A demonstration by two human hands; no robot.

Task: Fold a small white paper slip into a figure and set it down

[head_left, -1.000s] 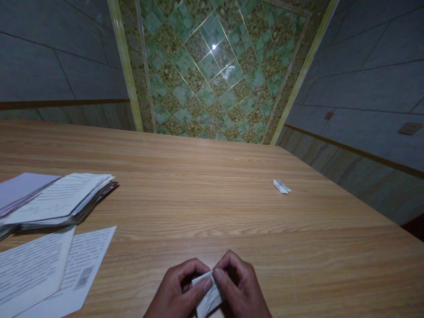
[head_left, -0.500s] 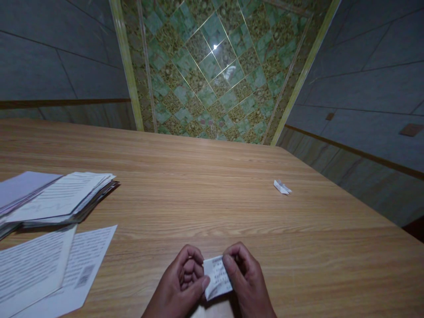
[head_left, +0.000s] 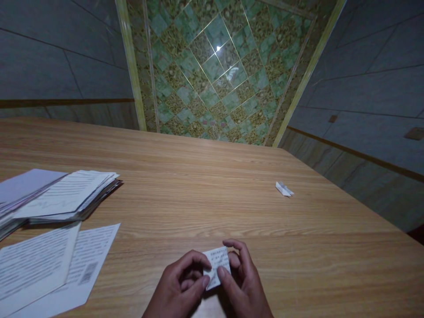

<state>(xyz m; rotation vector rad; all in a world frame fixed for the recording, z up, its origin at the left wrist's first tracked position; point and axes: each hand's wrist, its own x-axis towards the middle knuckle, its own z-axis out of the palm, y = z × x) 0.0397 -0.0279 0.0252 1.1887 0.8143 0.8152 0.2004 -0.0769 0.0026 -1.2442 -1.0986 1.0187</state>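
A small folded piece of printed paper point(head_left: 216, 261) is held up between both hands, just above the near part of the wooden table. My left hand point(head_left: 185, 280) pinches its left edge with thumb and index finger, the other fingers curled in. On the paper's right side, my right hand point(head_left: 243, 280) presses its thumb on the printed face. The right index finger stretches past the upper right corner, and the other right fingers lie behind the paper, partly hidden.
On the wooden table point(head_left: 185, 190), a thick stack of papers point(head_left: 66, 194) lies at the left. Nearer are two loose printed sheets point(head_left: 39, 265), overlapping. A small folded white paper piece point(head_left: 284, 189) lies at the right. A green tiled wall panel point(head_left: 215, 88) stands beyond the far edge.
The right thumb has moved down and left across the paper's face, and the right index finger has straightened at the top corner. The folded paper has turned slightly and risen a little.
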